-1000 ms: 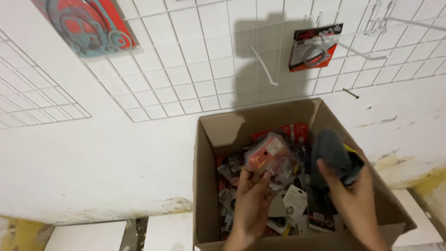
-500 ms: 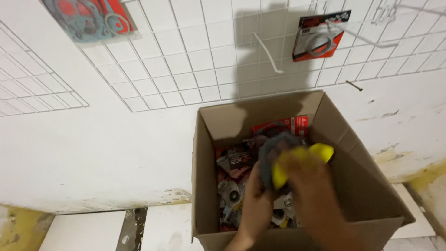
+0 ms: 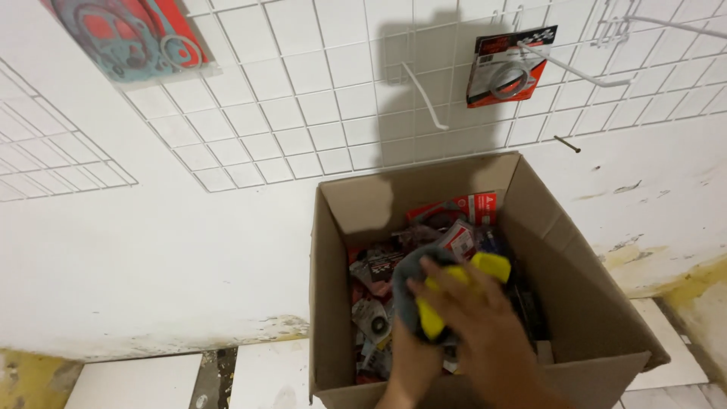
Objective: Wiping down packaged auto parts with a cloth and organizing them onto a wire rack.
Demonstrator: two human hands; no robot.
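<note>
Now lower in the cardboard box [image 3: 575, 303], grey-and-yellow cloth [image 3: 424, 291] gripped between both hands, right hand [image 3: 485, 326] above left hand [image 3: 413, 363].

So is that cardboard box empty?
No, the cardboard box is full of small packaged parts, with both hands reaching in.

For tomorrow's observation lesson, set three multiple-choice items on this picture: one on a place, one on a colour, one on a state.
1. Where does the red packet with the metal ring hang?
A. on the wire grid
B. in the box
C. on the floor

2. What colours is the cloth under the right hand?
A. white and green
B. grey and yellow
C. all red

3. How is the cardboard box?
A. taped shut
B. open, empty
C. open, holding packets

Key: 1 A, it sits on a hook of the grid; 2 B, grey with yellow patches; 3 C, packets show inside.
</note>
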